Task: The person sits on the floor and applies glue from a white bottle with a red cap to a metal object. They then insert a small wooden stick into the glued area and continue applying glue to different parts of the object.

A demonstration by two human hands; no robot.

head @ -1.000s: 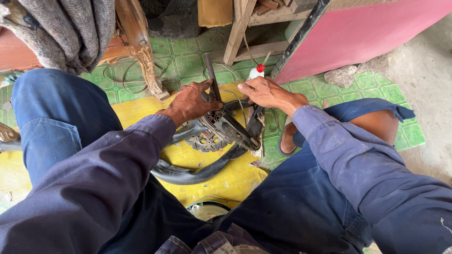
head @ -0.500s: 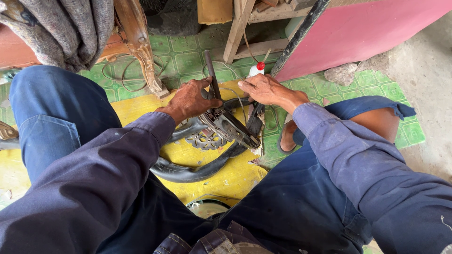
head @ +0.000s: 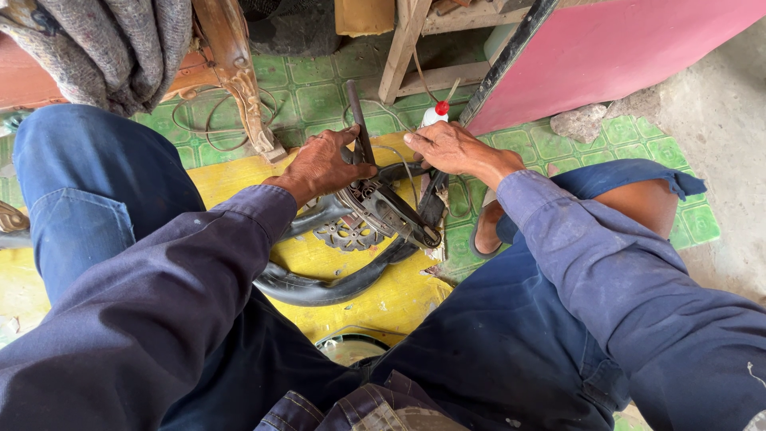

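Centre of frame: one dark metal mechanism (head: pixel 387 214), round-bodied and greasy, resting on one yellow sheet (head: pixel 399 299) over green floor tiles (head: pixel 319 100). The left hand (head: pixel 323 164) has its fingers clamped on one dark rod (head: pixel 359 128) that rises from the mechanism toward the upper centre. The right hand (head: pixel 451 148) lies on the mechanism's upper right edge, fingers curled together; what they pinch cannot be told. One curved black rubber strip (head: pixel 323 287) lies below the mechanism. One white bottle with a red cap (head: pixel 436 113) stands just above the right hand.
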